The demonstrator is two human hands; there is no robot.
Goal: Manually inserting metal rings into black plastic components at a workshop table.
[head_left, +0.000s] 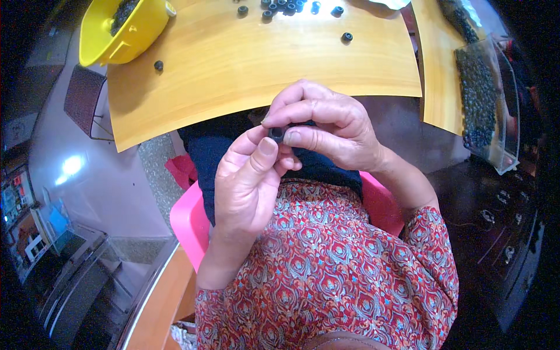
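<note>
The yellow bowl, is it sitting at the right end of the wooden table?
No, the yellow bowl sits at the far left corner of the wooden table, holding small dark pieces.

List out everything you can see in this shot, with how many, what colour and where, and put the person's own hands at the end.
Wooden table: one, light yellow-brown, upper middle.
Yellow bowl: one, top left on the table corner, dark pieces inside.
Loose black rings: a cluster at the table's far edge, plus single ones and.
Clear tray: one, at right, full of small dark pieces.
Second wooden board: one, light brown, upper right under the tray.
Pink seat: one, below the person.
Small black ring: one, pinched between both hands.
Left hand: one, thumb on the ring.
Right hand: one, fingers curled over the ring.
</note>
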